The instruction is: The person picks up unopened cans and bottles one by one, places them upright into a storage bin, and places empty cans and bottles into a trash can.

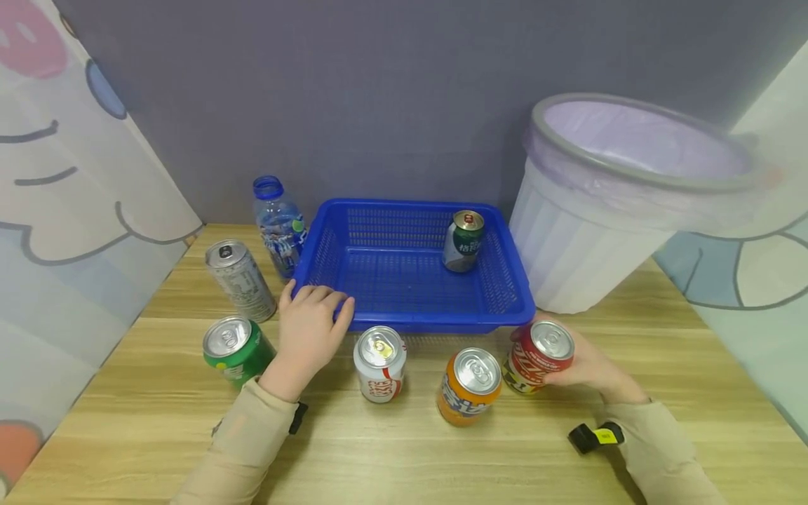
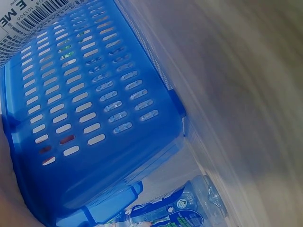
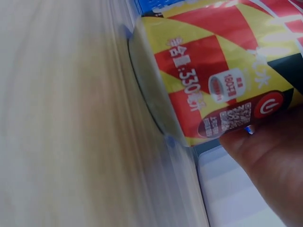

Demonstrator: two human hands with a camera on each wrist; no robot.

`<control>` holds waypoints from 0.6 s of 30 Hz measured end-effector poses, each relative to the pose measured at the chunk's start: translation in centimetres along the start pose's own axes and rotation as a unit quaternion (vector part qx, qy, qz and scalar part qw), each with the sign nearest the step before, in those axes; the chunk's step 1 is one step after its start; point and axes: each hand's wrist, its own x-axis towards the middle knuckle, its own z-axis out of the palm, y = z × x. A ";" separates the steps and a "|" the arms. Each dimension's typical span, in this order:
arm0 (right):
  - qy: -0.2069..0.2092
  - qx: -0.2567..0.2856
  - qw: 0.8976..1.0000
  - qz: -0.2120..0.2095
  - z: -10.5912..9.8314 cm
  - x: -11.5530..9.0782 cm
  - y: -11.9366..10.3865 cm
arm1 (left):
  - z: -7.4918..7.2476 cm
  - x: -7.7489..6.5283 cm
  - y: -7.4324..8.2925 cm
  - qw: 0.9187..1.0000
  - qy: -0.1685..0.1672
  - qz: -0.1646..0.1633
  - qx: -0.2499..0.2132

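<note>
My left hand grips the front left corner of a blue plastic basket, fingers bent over its rim. My right hand holds a red and yellow soda can just off the basket's front right corner; the fingers behind the can are hidden. In the right wrist view the can's patterned side is close, with its base at the wooden table. Inside the basket, at the right, a green and silver can stands upright. A white can and an orange can stand between my hands.
Left of the basket are a clear bottle with a blue neck, a silver can and a green can. A white bin with a purple liner stands at the right. A grey wall rises behind.
</note>
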 end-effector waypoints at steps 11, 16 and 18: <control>0.011 -0.010 1.000 -0.009 0.1 0.1 0.1 | 0.2 0.0 -0.1 1.000 0.009 0.004 -0.001; 0.010 0.002 1.000 -0.015 0.2 0.0 0.2 | 0.2 0.0 -0.1 1.000 0.008 0.005 0.000; 0.015 0.002 1.000 -0.015 0.2 -0.1 0.2 | 0.2 0.0 -0.1 1.000 0.008 0.005 0.001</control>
